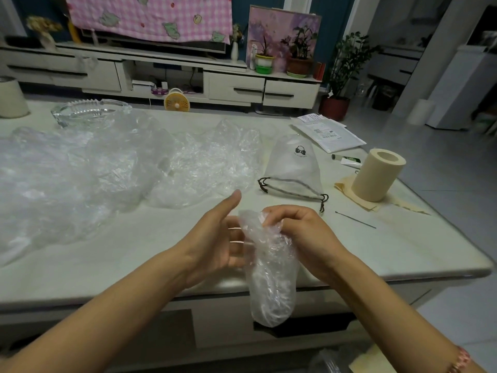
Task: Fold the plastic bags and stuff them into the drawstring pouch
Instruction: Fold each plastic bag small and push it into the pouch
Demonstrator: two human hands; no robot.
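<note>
One clear plastic bag (270, 267), gathered into a long crumpled roll, hung in front of the near edge of the surface (134, 254), its lower end dangling below the rim. The person's right hand (301, 235) had its grip closed around the top of that bag, fingers curled over the bunched plastic. The left hand (215, 238) was beside it with an open grip, thumb raised and fingers spread against the bag's side, touching but not clasping it.

Behind the hands lay one drawstring pouch (294, 168), pale and translucent with a small dark logo, flat on the surface, its mouth facing the person and its dark cord (293, 188) looped at both ends. To the left spread a heap of loose clear bags (107, 168); their number could not be told, as they overlapped.

Right of the pouch stood one upright cream roll (377, 175) on a yellowish cloth (347, 188), with one small tube (347, 160) and a stack of white mailers (326, 133) behind it. One thin dark stick (355, 219) lay near the roll. One glass ashtray (88, 113) sat at the far left.
</note>
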